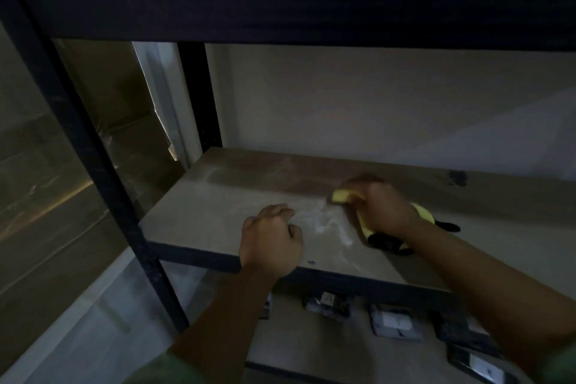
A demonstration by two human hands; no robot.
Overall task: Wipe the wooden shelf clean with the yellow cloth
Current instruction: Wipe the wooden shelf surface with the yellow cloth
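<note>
The wooden shelf [199, 221], dusty and streaked white near its middle, fills our view from nine to three o'clock inside a black metal rack [93, 140]. At seven o'clock on it our left hand [270, 241] rests by the front edge, fingers curled under and holding nothing. At two o'clock from it our right hand [385, 207] grips the bunched yellow cloth [341, 196], pressing it on the board.
</note>
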